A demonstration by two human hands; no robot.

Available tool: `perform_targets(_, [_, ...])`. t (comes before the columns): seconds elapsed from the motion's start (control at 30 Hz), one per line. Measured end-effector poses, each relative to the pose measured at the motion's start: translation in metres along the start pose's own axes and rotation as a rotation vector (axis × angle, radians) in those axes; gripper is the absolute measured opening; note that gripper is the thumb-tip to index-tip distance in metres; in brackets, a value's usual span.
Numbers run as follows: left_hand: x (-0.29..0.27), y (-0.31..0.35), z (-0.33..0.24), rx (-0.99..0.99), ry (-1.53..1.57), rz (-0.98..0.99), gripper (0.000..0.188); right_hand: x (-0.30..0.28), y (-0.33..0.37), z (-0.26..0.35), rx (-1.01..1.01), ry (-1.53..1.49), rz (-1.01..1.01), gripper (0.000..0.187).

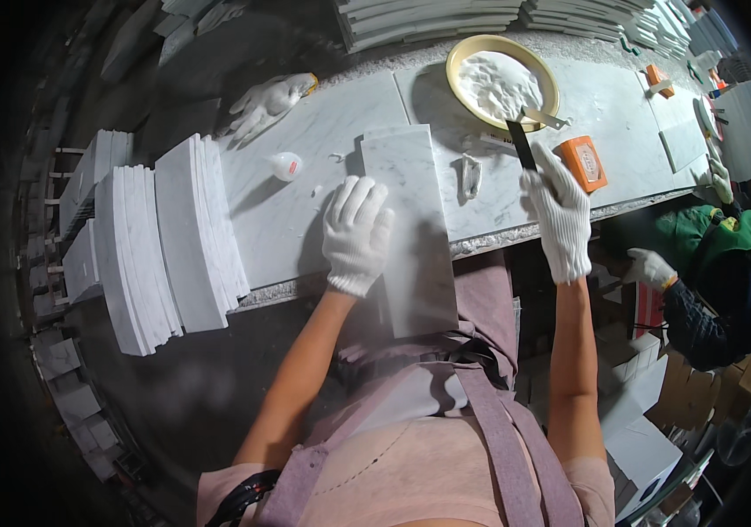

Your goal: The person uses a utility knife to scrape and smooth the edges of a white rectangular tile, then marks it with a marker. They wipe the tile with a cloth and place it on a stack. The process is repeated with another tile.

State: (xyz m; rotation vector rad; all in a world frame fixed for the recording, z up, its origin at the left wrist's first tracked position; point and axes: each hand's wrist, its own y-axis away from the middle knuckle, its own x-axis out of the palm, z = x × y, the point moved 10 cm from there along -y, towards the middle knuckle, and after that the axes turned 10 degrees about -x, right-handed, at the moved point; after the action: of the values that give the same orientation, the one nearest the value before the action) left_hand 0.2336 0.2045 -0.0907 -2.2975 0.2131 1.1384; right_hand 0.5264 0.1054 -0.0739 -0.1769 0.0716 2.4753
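A worker in white knit gloves and a mauve apron stood at a long marble workbench (305,167), seen from a head-mounted camera looking down. The left hand (356,234) lay palm-down, fingers spread and holding nothing, on the near-left part of a grey-veined marble tile (410,228) that rested lengthwise on the bench, its near end overhanging the bench edge toward the worker's waist. The right hand (560,215), at about three o'clock from the tile and clear of it, was closed around the handle of a dark-bladed scraper (520,142), the blade pointing to roughly eleven o'clock toward a cream-rimmed bowl of white paste (502,83). A second metal tool (544,118) rested against the bowl's near rim. An orange block (584,162) lay just beside the right hand at its one o'clock, and a dab of white paste (469,176) sat on the bench between tile and right hand. At ten o'clock from the left hand lay a small white bottle (286,165), and beyond it a spare white glove (265,104). A stack of marble tiles (173,246) stood on edge at nine o'clock. At far right, another person's gloved hand (650,268) reached from a dark sleeve.
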Motion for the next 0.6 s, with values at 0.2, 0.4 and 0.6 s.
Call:
perform_targets(0.2, [-0.004, -0.001, 0.002, -0.005, 0.042, -0.059, 0.032, 0.021, -0.075, 0.001, -0.223, 0.372, 0.008, 0.03])
perform_targets(0.4, [-0.005, -0.002, 0.0, -0.019, 0.028, -0.051, 0.031, 0.034, -0.103, -0.005, -0.261, 0.74, 0.015, 0.032])
perform_targets(0.6, [-0.005, 0.0, 0.003, -0.048, 0.047, -0.039, 0.033, 0.049, -0.122, -0.003, -0.303, 0.784, 0.056, 0.029])
